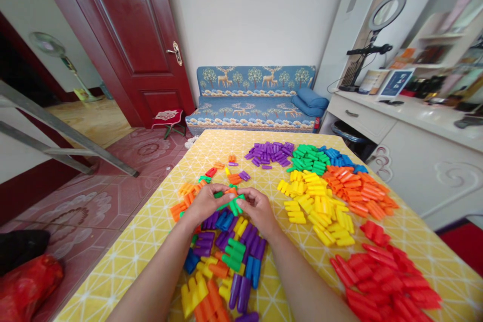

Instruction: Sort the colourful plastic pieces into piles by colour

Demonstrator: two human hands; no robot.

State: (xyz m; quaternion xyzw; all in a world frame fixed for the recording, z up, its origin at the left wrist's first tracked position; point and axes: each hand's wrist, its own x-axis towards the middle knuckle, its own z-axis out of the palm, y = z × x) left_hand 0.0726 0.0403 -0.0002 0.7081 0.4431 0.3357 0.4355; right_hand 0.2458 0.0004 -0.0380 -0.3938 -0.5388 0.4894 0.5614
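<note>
My left hand (207, 205) is closed with its thumb and fingers on a green finger-shaped plastic block (224, 199). An orange piece (231, 191) shows between the two hands; which hand bears it I cannot tell. Another green block (237, 205) is pinched by my right hand (259, 210), close beside the left hand's fingertips. Both hands hover over a mixed heap of the same kind of blocks, with purple pieces (204, 243), a green block (234, 254), blue pieces (253, 270) and yellow pieces (193, 293) among them.
Sorted piles lie on the yellow patterned table (298, 274): purple (270, 154), green (309, 159), blue (339, 157), orange (358, 188), yellow (320, 204) and red (388, 282). Scattered pieces (234, 178) sit beyond my hands. A blue sofa (252, 106) stands behind the table.
</note>
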